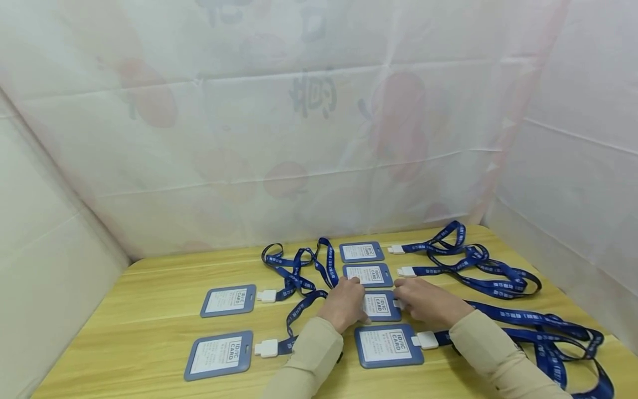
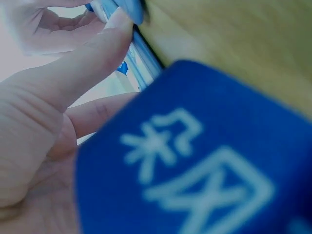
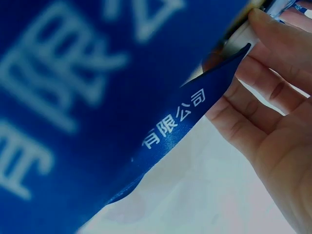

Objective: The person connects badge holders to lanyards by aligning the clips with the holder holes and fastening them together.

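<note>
In the head view, my left hand point(image 1: 344, 303) pinches the left edge of a blue-framed ID card holder point(image 1: 382, 306), third from the back in the right-hand column. The left wrist view has the thumb point(image 2: 92, 56) against the holder's thin edge point(image 2: 148, 58), and a blurred blue lanyard point(image 2: 195, 151) crosses close to the lens. At the holder's right end, my right hand point(image 1: 428, 299) grips the white clip point(image 3: 240, 41) of its lanyard between thumb and fingers. That blue strap point(image 3: 175, 117) runs away from the clip under the wrist, its white lettering visible.
Behind the hands lie two more card holders point(image 1: 361, 251) with lanyards point(image 1: 478, 260) stretching right. Another holder point(image 1: 387, 346) is just in front. Two holders point(image 1: 228, 300) sit at left, their lanyards point(image 1: 299, 271) looping toward my left hand. A white cloth wall point(image 1: 299, 138) stands behind the wooden table point(image 1: 144, 310).
</note>
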`<state>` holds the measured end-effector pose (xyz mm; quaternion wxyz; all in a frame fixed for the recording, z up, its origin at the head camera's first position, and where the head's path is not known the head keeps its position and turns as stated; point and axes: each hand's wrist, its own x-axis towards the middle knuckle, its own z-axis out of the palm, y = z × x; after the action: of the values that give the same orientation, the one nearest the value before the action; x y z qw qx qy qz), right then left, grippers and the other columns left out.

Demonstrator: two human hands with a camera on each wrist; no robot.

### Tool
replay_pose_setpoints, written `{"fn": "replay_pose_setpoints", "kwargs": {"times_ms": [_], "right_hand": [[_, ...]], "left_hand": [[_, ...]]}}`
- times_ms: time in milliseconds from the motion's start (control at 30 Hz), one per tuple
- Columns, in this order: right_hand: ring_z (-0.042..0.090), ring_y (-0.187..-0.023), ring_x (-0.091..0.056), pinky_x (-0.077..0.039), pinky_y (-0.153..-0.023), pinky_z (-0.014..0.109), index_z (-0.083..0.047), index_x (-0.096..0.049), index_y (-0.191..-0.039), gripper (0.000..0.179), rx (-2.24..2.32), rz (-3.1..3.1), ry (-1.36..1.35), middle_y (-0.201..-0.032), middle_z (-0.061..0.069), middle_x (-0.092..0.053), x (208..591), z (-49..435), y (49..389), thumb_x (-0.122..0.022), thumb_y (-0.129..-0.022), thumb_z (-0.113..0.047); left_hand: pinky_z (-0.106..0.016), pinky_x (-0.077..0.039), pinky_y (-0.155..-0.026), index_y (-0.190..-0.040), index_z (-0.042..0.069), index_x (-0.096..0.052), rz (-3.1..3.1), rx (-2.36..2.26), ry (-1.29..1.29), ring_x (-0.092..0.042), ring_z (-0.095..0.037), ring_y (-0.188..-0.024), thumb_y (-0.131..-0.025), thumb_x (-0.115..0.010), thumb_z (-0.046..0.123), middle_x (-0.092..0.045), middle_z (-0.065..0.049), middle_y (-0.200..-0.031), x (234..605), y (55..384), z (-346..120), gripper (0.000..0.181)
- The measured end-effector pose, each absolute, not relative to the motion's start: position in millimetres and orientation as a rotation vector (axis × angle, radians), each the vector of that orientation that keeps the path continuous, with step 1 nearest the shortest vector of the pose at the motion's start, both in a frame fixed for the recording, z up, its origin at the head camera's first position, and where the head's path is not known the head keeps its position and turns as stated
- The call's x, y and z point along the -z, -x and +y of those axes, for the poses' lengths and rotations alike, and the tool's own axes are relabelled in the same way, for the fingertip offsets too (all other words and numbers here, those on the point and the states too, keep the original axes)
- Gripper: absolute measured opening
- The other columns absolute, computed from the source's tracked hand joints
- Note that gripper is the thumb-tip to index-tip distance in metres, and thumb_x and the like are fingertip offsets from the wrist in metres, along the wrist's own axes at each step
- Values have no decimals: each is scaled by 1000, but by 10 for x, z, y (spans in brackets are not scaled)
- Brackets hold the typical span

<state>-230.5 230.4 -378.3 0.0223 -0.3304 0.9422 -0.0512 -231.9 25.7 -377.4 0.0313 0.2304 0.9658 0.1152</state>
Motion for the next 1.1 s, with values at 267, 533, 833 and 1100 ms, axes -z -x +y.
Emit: {"fn": "replay_pose_setpoints", "kwargs": {"times_ms": [267,533,833,1100], "right_hand": [[6,-72,-48,-49,-64,25,-4,-74,-100,18,185,2920,1085,-87,-5,-58,3777,2328,2293,-73,-85,6],[6,-72,-48,-49,-63,23,-3,-74,-100,18,188,2928,1129,-88,-3,-60,3770,2324,2303,-73,-85,7],[6,-72,-49,-50,-63,24,-3,-74,-100,18,178,2933,1134,-88,-3,-61,3776,2328,2313,-74,-84,7],[6,-72,-51,-52,-64,23,-3,-75,-99,20,151,2945,1145,-88,-1,-63,3797,2333,2327,-78,-81,7]], "left_hand": [[-31,-55,-83,-96,5,-77,2973,-363,-725,-58,-23,-94,-71,-94,30,-66,-5,-104,3781,2310,275,40],[-30,-55,-81,-95,5,-77,2981,-359,-713,-57,-22,-92,-69,-95,30,-67,-5,-104,3772,2313,280,40],[-30,-55,-82,-98,5,-78,2984,-363,-703,-58,-22,-94,-70,-95,30,-67,-5,-104,3768,2308,289,42],[-29,-55,-82,-98,5,-78,2999,-365,-711,-58,-21,-91,-69,-95,32,-67,-4,-100,3790,2303,291,43]]}}
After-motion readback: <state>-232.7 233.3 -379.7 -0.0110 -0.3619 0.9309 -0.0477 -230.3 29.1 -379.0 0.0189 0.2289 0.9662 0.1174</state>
